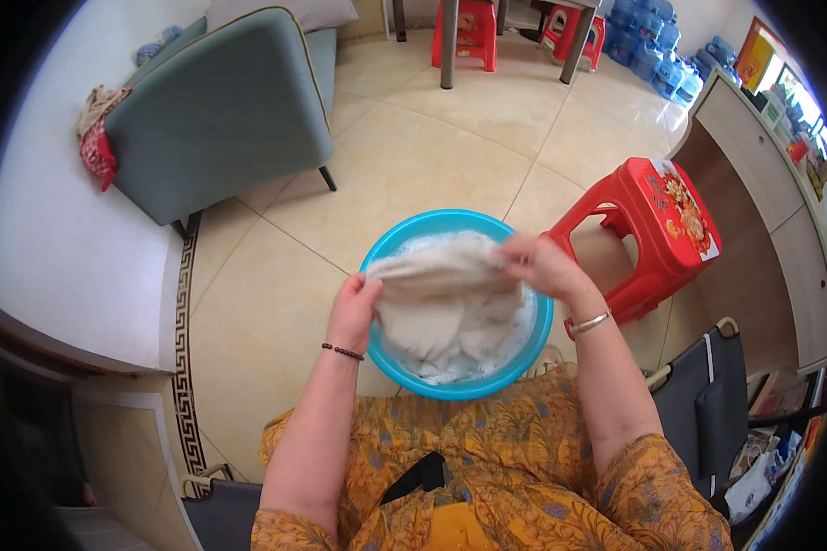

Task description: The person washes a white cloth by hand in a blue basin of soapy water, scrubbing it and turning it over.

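Cloth, pale and wet, is held stretched above a blue basin of suds. Its 9 o'clock end is gripped by the closed left hand, its 3 o'clock end by the closed right hand. A red stool stands at the basin's 3 o'clock.

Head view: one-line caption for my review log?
Both hands, left hand and right hand, stretch a wet beige cloth over a soapy round blue plastic basin.

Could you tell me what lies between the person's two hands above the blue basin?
In the head view, a pale wet cloth is stretched between the left hand and the right hand, each gripping one end, over the soapy blue basin.
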`<state>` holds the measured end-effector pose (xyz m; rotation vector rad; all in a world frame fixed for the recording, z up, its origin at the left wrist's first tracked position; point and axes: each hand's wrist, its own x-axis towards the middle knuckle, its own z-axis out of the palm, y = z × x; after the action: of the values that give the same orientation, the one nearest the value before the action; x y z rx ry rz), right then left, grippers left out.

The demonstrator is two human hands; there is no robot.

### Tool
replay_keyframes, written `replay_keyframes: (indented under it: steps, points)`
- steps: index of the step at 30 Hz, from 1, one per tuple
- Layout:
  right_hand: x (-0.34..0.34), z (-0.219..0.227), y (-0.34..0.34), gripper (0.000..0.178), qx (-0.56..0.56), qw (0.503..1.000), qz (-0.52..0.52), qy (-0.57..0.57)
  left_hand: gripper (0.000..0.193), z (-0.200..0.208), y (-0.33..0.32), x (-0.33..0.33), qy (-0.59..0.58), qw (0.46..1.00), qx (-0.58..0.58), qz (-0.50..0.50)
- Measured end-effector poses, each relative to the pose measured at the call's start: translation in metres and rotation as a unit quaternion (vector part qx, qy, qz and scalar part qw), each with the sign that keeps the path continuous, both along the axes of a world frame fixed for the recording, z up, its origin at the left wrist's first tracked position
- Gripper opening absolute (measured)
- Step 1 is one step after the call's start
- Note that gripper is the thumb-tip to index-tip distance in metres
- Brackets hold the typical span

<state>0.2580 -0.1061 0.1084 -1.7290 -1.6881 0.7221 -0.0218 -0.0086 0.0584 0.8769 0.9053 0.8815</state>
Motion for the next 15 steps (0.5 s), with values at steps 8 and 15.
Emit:
replay_keyframes:
  steps: [8,15]
  points:
    - [-0.008,0.017,-0.016,0.032,-0.204,0.965,-0.032,-0.161,0.030,-0.028,0.001,0.005,0.273,0.962,-0.007,-0.005]
    - [-0.015,-0.027,0.004,0.059,-0.117,0.963,-0.159,-0.181,0.046,-0.035,-0.009,0.004,0.307,0.933,0.096,-0.163]
